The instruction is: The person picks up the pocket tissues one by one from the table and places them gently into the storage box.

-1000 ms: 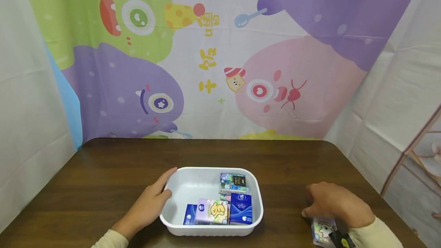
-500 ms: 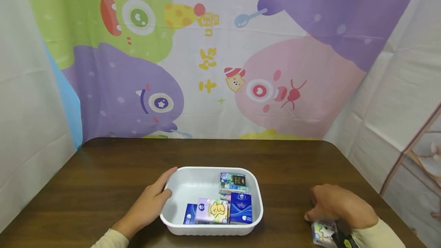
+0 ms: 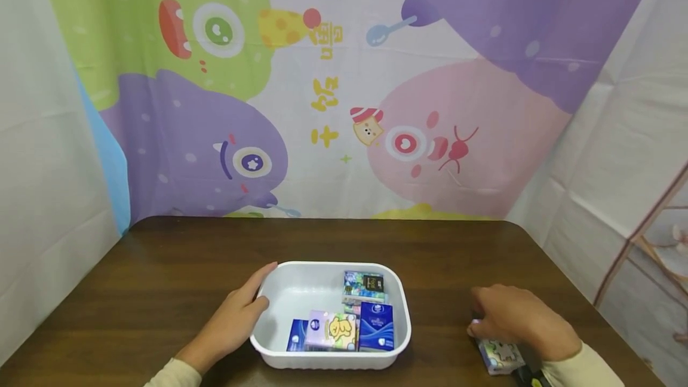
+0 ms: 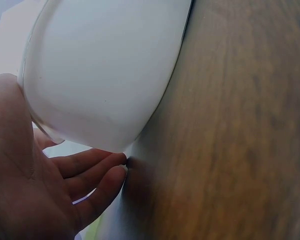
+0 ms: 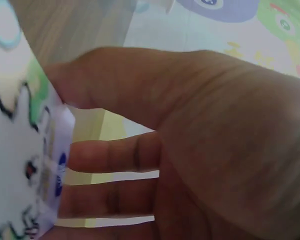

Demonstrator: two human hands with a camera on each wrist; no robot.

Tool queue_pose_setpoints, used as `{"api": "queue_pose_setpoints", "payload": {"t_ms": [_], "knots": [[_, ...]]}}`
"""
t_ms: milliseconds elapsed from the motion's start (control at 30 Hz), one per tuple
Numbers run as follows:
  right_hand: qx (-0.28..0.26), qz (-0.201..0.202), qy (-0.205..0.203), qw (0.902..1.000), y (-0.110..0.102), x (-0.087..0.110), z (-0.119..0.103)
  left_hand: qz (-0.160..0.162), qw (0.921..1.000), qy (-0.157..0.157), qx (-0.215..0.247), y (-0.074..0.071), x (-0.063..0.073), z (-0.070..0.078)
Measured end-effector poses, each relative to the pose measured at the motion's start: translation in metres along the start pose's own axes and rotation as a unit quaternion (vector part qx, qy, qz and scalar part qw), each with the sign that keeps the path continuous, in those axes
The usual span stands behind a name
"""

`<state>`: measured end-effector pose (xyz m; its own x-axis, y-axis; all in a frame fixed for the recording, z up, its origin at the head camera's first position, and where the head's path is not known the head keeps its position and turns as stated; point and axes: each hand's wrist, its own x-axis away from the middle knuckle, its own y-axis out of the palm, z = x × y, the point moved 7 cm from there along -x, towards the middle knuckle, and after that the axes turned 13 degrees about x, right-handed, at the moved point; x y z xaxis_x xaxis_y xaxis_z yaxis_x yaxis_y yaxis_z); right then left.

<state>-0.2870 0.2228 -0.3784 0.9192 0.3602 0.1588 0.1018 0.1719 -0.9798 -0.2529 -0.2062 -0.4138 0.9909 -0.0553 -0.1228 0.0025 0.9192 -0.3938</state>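
My left hand (image 3: 233, 321) holds the left side of a white plastic basin (image 3: 400, 327), thumb at the rim and fingers along its outer back corner. In the left wrist view, the basin's smooth wall (image 4: 105, 70) fills the upper left, with curved fingers (image 4: 97, 192) at its corner. My right hand (image 3: 518, 318), on the table's right side, pinches a small tissue pack (image 3: 501, 356) with a white cartoon animal. In the right wrist view, the thumb (image 5: 110, 80) presses the edge of this tissue pack (image 5: 15, 145), with the other fingers along its far side.
Inside the basin lie several small tissue packs: a blue one (image 3: 377, 327), a purple-and-yellow one (image 3: 332, 331), a partly covered blue one (image 3: 297, 335) and a green-blue one (image 3: 364, 285). The brown table (image 3: 177, 267) meets a cartoon-print curtain (image 3: 322, 184) at the back.
My right hand first shifts slightly right, then back left and away from me. The tissue pack now sits tilted and farther left. The left hand and the basin stay in place.
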Motion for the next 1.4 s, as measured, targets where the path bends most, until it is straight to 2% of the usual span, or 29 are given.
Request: {"api": "queue_pose_setpoints", "payload": {"t_ms": [433,733,900,1200,1400], "knots": [[0.023,0.034,-0.023,0.9989,-0.001,-0.009,-0.017,0.0,1.0,0.0,0.0,0.0,0.0,-0.001],[0.003,0.091,-0.08,0.9926,-0.002,-0.009,-0.028,0.002,1.0,0.003,-0.005,-0.001,0.0,-0.001],[-0.011,0.08,-0.078,0.9936,-0.003,-0.01,-0.029,-0.001,1.0,0.002,-0.002,0.0,0.0,0.0],[0.041,0.046,-0.026,0.9978,-0.004,-0.005,-0.021,-0.002,1.0,0.0,-0.003,0.0,0.0,0.001],[0.043,0.022,-0.01,0.9988,-0.004,-0.003,-0.018,-0.003,1.0,0.002,0.002,0.0,0.0,0.001]]}}
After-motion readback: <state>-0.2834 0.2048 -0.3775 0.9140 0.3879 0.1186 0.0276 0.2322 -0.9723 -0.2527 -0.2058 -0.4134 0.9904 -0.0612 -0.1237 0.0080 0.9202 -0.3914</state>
